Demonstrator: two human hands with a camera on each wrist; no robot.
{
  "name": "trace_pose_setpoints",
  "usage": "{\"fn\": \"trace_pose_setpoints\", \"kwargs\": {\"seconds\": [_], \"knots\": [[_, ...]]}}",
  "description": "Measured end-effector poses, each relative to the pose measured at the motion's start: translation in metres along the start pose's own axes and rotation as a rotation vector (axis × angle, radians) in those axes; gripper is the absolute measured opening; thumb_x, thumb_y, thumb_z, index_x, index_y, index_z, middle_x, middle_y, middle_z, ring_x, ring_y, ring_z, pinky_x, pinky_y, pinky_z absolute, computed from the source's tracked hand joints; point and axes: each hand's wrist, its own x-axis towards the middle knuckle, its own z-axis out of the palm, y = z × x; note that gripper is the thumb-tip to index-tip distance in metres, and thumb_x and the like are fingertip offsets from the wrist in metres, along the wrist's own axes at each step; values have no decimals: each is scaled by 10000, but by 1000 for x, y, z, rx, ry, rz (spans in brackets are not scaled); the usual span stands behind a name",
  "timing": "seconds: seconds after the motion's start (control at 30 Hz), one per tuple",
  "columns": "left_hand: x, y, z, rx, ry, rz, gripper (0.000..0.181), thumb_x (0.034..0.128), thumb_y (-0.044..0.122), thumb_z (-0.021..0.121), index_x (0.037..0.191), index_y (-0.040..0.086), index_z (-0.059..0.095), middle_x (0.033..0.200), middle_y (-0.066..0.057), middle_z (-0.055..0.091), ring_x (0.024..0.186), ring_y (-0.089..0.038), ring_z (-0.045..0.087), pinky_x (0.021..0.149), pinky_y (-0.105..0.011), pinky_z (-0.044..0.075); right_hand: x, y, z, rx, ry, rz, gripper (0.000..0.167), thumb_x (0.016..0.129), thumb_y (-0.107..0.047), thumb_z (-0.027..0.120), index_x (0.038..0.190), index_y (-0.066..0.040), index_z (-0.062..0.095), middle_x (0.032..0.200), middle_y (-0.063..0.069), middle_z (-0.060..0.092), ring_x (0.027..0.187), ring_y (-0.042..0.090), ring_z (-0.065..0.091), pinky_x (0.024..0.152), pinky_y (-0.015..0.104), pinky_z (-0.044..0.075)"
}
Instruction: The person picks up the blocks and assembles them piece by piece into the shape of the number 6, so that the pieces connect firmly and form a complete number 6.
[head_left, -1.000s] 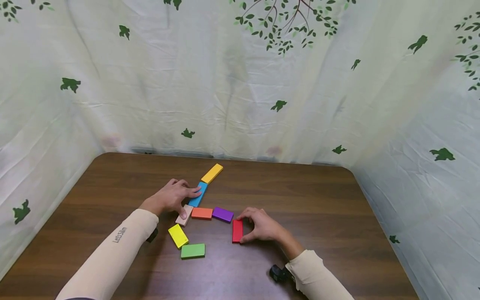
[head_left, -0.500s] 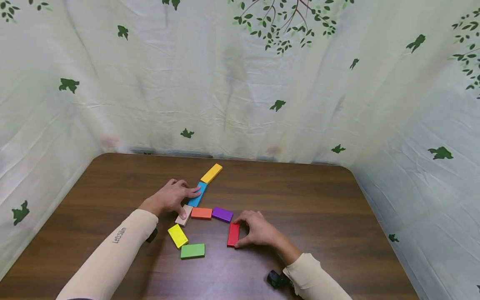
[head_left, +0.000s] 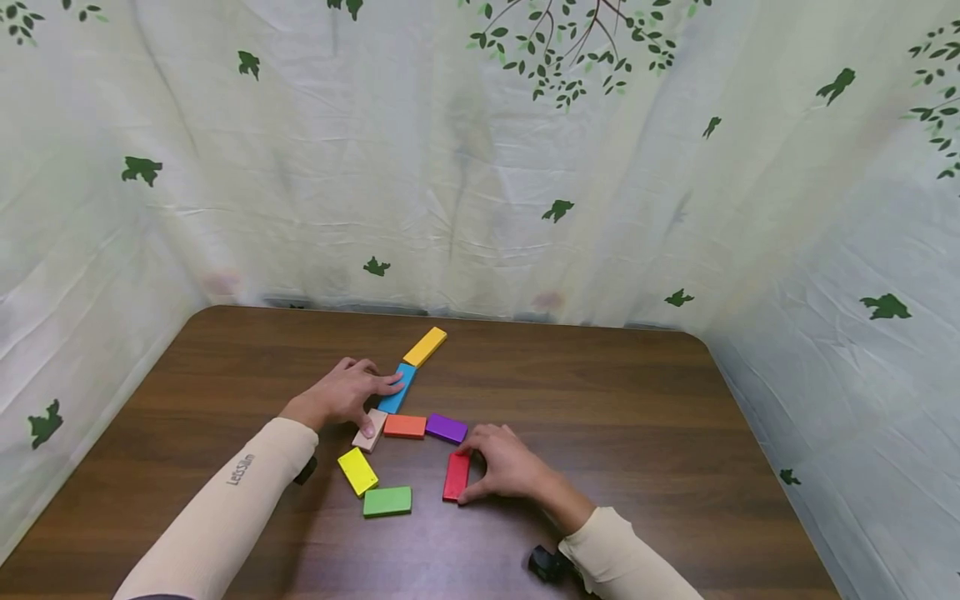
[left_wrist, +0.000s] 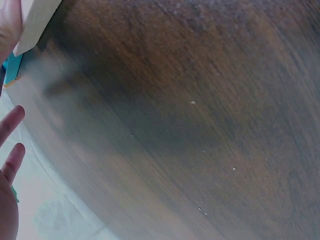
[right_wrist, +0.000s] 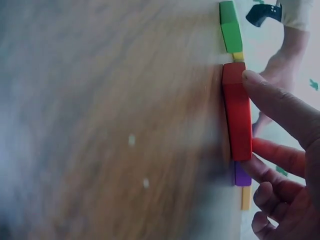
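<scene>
My right hand (head_left: 506, 462) pinches a red block (head_left: 456, 477) lying on the table, thumb at its near end and fingers at its far end. In the right wrist view the red block (right_wrist: 237, 112) is seen edge-on beside the thumb. My left hand (head_left: 341, 396) rests with its thumb on a pale wooden block (head_left: 369, 432) and its fingers on a blue block (head_left: 397, 388). An orange block (head_left: 404, 427) and a purple block (head_left: 446, 428) lie between the hands. Nearer me are a yellow block (head_left: 357, 472) and a green block (head_left: 387, 502).
A yellow-orange block (head_left: 425, 347) lies beyond the blue one, its end against it. All the blocks lie flat on a brown wooden table (head_left: 600, 400). White curtains (head_left: 465, 167) printed with leaves hang around the table's back and sides.
My right hand has slid the red block left and toward me, away from the purple block, turning it slightly. My left hand and the other blocks have stayed put.
</scene>
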Motion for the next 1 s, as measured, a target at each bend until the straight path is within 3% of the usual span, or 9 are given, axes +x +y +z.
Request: {"fn": "trace_pose_setpoints", "kwargs": {"seconds": [0.47, 1.0], "knots": [[1, 0, 1, 9, 5, 2, 943, 643, 509, 797, 1443, 149, 449, 1467, -62, 465, 1238, -360, 391, 1036, -580, 227, 9, -21, 8, -105, -19, 31, 629, 644, -548, 846, 1120, -161, 706, 1097, -47, 637, 1081, 134, 534, 989, 414, 375], [1, 0, -1, -11, -8, -9, 939, 645, 493, 799, 1444, 151, 446, 1464, -60, 469, 1242, -359, 383, 1036, -571, 221, 19, -32, 13, -132, -19, 34, 619, 637, -578, 837, 1093, -179, 707, 1019, -85, 610, 1014, 102, 517, 921, 357, 372]]}}
